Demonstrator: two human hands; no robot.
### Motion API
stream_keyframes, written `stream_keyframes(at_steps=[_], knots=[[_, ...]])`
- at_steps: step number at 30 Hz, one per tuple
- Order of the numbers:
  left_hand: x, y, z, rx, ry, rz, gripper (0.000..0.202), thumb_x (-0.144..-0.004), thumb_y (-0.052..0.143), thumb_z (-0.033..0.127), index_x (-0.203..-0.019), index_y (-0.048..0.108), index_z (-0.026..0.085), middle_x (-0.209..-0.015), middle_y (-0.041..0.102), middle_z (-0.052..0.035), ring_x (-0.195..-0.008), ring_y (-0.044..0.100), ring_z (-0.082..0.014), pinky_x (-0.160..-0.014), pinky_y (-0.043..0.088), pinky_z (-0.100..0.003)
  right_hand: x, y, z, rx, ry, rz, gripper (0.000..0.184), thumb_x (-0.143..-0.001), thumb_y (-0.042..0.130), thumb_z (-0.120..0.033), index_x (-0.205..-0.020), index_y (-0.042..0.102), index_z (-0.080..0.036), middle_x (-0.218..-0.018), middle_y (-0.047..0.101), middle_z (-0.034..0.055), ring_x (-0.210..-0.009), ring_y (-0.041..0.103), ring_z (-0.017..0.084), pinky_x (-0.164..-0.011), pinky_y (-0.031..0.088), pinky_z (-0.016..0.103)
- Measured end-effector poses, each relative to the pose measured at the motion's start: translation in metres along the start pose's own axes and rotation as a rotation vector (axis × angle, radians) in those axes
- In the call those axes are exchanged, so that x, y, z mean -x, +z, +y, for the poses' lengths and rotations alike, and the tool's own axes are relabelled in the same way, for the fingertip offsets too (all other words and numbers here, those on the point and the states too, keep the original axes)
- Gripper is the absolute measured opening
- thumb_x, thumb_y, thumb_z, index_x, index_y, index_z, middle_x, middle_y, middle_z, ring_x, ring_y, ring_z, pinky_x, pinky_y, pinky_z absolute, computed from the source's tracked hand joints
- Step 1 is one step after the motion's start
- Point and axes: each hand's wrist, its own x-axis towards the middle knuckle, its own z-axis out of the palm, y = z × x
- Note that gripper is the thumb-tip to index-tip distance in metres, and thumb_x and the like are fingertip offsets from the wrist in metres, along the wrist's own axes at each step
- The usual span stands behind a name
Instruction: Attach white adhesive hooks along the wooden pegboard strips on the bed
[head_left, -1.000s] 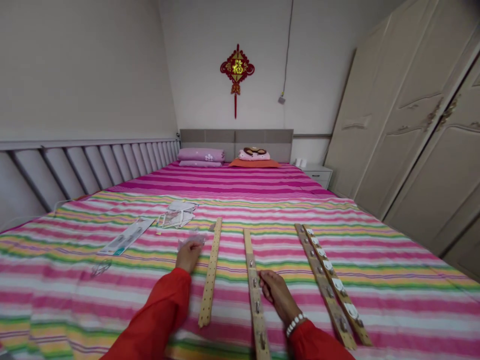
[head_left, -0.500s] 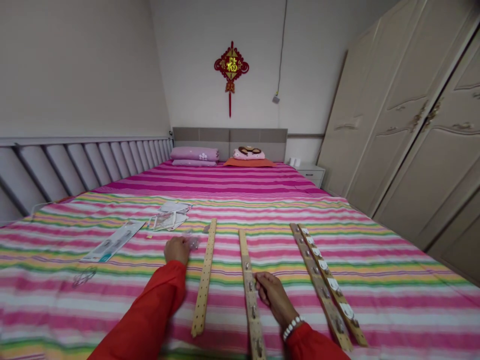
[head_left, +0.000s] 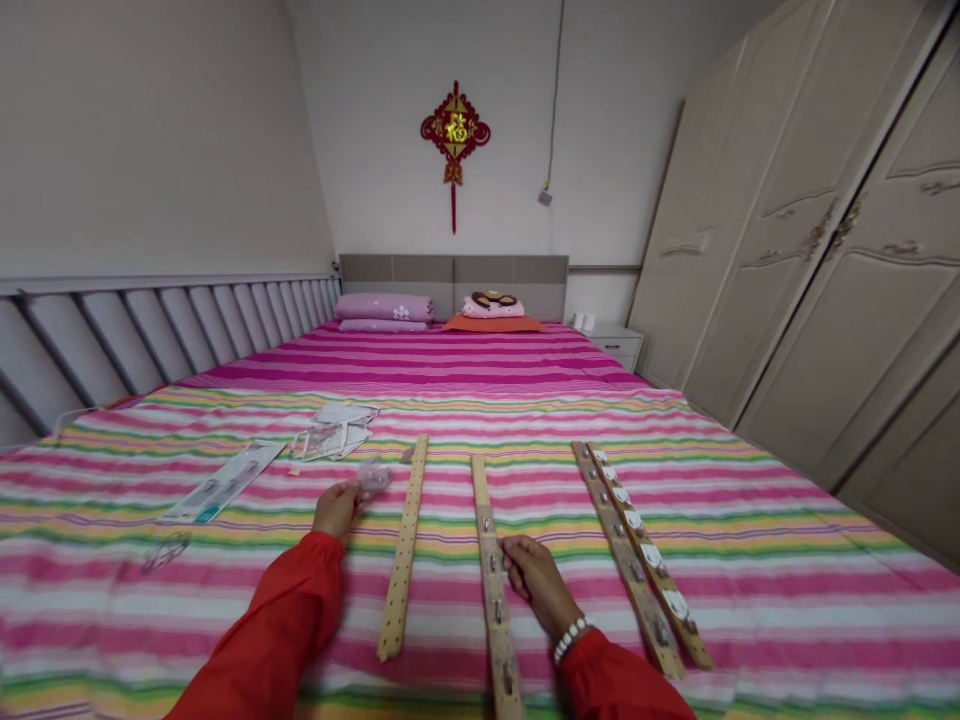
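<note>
My left hand pinches the edge of a small clear plastic bag over the striped cover. Beside the bag lies a bare wooden strip with rows of small holes. My right hand, a white bead bracelet at its wrist, has its fingers closed at the right edge of a second wooden strip. Small metal pieces sit in a row along that strip. Whatever those fingers hold, if anything, is too small to make out. To the right lie a strip with metal pieces and another with white tags.
Left of my hands are a long clear package, a heap of white and clear packets and a thin wire tangle. Rolled bedding lies by the headboard. A railing runs along the left, wardrobes along the right.
The clear bag now shows more fully and lifted in my left hand, which has drawn slightly toward me and left. My right hand stays by the same strip. The whole view has shifted slightly.
</note>
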Motion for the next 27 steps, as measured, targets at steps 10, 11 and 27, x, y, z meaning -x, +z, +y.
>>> stream_keyframes(at_steps=[10, 11, 27], knots=[[0.069, 0.01, 0.021, 0.377, -0.146, -0.329, 0.015, -0.074, 0.064, 0.001, -0.068, 0.058, 0.013, -0.06, 0.063, 0.0002, -0.053, 0.063, -0.0084, -0.049, 0.05, -0.014, 0.002, -0.003, -0.003, -0.053, 0.02, -0.031, 0.036, -0.06, 0.076, -0.047, -0.067, 0.061, -0.014, -0.049, 0.054, -0.0055, -0.03, 0.03, 0.001, -0.032, 0.015, 0.018], [0.077, 0.011, 0.023, 0.406, -0.166, -0.377, 0.014, -0.075, 0.064, 0.001, -0.069, 0.058, 0.013, -0.059, 0.061, 0.0012, -0.051, 0.061, -0.0073, -0.047, 0.049, -0.013, 0.003, -0.002, -0.005, -0.06, 0.021, -0.028, 0.036, -0.059, 0.077, -0.046, -0.068, 0.062, -0.014, -0.049, 0.054, -0.0054, -0.03, 0.031, 0.001, -0.032, 0.015, 0.018], [0.159, 0.065, 0.011, 0.715, -0.704, -0.339, 0.019, -0.089, 0.044, 0.001, -0.084, 0.058, 0.012, -0.068, 0.061, -0.0031, -0.051, 0.061, -0.0057, -0.044, 0.05, -0.011, 0.04, 0.034, -0.065, -0.072, -0.113, -0.082, 0.034, -0.056, 0.083, -0.039, -0.076, 0.069, -0.016, -0.052, 0.055, -0.0049, -0.038, 0.034, 0.003, -0.038, 0.023, 0.019]])
